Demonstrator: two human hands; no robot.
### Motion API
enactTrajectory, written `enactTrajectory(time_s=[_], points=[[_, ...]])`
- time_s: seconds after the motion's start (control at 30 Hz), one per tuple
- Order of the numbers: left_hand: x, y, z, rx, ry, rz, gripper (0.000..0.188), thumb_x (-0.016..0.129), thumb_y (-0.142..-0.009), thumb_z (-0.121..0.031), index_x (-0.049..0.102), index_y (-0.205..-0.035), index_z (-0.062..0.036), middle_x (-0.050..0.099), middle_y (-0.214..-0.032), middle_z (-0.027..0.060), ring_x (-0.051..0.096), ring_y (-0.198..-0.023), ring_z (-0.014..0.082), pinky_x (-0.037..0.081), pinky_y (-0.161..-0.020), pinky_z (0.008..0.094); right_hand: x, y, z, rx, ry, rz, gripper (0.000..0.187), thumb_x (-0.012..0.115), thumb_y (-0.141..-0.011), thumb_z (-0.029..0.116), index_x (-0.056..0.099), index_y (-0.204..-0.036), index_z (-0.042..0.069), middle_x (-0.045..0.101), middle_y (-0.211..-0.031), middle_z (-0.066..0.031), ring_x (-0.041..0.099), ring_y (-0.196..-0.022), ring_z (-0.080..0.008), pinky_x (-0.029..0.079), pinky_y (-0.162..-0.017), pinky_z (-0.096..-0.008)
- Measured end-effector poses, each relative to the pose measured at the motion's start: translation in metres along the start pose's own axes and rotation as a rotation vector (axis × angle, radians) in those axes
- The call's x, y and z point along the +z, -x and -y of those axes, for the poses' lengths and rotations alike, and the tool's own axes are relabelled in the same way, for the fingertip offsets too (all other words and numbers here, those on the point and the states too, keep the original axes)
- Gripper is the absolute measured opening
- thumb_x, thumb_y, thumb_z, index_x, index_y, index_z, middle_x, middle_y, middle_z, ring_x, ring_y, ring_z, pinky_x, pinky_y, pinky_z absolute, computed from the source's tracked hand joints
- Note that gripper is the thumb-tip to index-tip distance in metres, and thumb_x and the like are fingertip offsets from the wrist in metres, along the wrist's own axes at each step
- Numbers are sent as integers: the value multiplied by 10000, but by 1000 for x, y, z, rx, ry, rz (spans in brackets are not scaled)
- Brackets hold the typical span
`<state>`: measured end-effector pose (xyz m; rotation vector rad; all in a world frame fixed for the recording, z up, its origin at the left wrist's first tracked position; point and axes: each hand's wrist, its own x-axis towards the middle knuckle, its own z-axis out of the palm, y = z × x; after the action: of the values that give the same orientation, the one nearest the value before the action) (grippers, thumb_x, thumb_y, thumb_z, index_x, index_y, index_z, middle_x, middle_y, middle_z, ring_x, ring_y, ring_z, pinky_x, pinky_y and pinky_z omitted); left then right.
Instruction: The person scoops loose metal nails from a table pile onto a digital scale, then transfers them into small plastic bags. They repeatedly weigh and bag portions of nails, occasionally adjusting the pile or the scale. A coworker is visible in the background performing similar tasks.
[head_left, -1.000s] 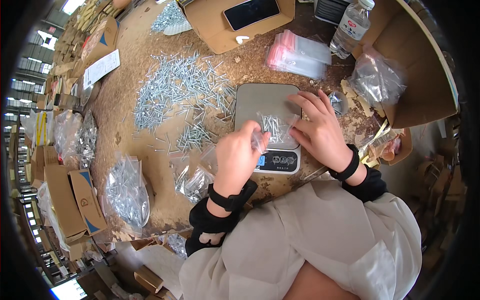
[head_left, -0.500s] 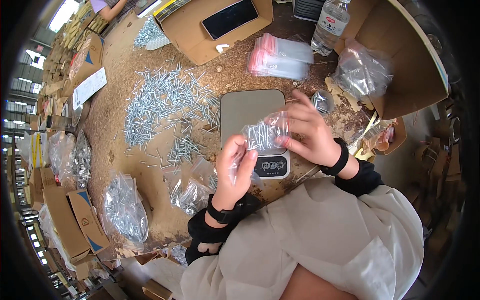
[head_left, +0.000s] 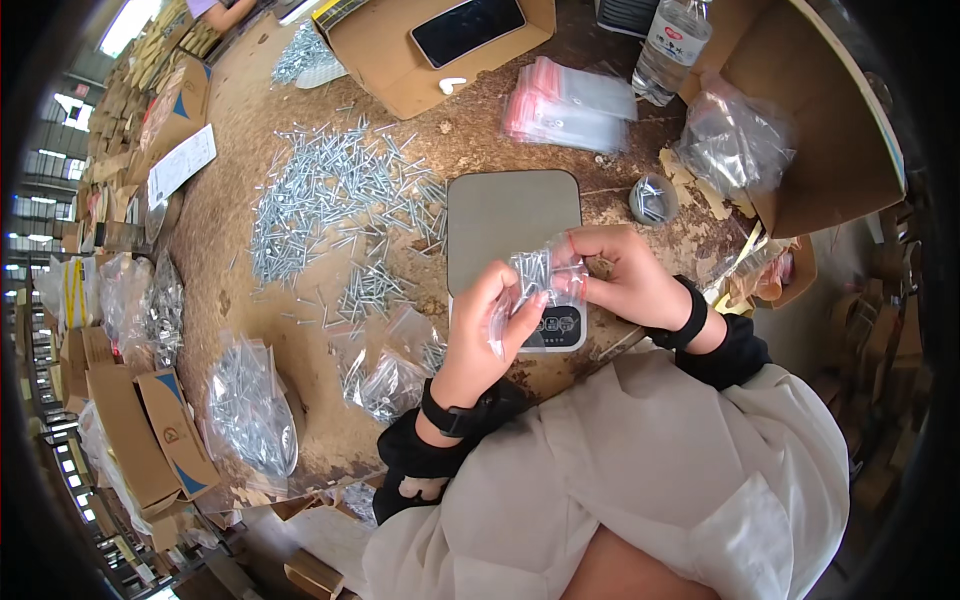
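Between my hands is a small clear zip bag (head_left: 535, 272) with several silver screws inside, held over the front part of a kitchen scale (head_left: 512, 215). My left hand (head_left: 485, 318) is closed on the bag's left side, thumb on top. Fingers and thumb of my right hand (head_left: 622, 272) pinch the bag's red-edged end. A large heap of loose screws (head_left: 335, 200) lies left of the scale. To its right stands a small round cup (head_left: 653, 200) with a few screws in it.
Filled plastic bags (head_left: 250, 410) lie near the table's front left. Flat empty zip bags (head_left: 570, 105), a water bottle (head_left: 672, 50) and an open carton (head_left: 830, 110) stand at the back right. A phone (head_left: 467, 32) rests in a cardboard tray (head_left: 405, 90). Another person's arm (head_left: 228, 14) shows far left.
My right hand's fingers, spread before, have come together on the bag's red-edged end. The bag has shifted slightly right, and the whole view has moved a little.
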<state>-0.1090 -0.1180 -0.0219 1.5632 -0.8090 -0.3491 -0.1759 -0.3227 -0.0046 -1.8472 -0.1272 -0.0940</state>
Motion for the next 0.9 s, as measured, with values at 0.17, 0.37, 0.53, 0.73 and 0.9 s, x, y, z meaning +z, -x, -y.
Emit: enactTrajectory(time_s=[0.17, 0.37, 0.53, 0.73, 0.9], points=[[-3, 2, -4, 28, -161, 56, 241, 729, -826, -16, 516, -933, -47, 569, -757, 101, 583, -625, 261, 461, -591, 321, 2, 0, -6, 151, -435, 59, 177, 716, -902, 72, 676, -1037, -35, 698, -928, -21, 623, -870, -55, 520, -754, -250], [1, -3, -6, 111, -338, -4, 150, 704, -881, -41, 561, -920, -25, 557, -712, 65, 500, -612, 110, 413, -549, 274, 1, -6, 6, 222, -358, 29, 154, 676, -897, 38, 680, -1030, -38, 695, -910, -21, 615, -842, -50, 522, -730, -241], [-2, -2, -6, -65, -317, -63, 209, 724, -854, -89, 529, -811, -28, 543, -649, 141, 569, -571, 350, 427, -522, 385, -7, -12, 4, 29, 45, -25, 155, 692, -856, 64, 684, -979, -31, 673, -835, -80, 625, -720, -112, 521, -685, -271], [-6, 2, -2, -108, -353, -129, 344, 708, -901, -140, 500, -668, 4, 461, -549, 108, 453, -480, 228, 362, -484, 340, -14, -15, 9, 60, 84, -55, 154, 723, -844, 85, 692, -933, -37, 687, -843, -93, 637, -734, -139, 523, -679, -287], [-11, 3, -6, -75, -552, -147, 419, 750, -859, -208, 473, -622, -2, 467, -515, 131, 457, -449, 300, 364, -469, 361, -21, -14, 20, 21, 226, -92, 144, 735, -836, 92, 704, -914, -25, 699, -849, -104, 660, -735, -176, 527, -662, -308]])
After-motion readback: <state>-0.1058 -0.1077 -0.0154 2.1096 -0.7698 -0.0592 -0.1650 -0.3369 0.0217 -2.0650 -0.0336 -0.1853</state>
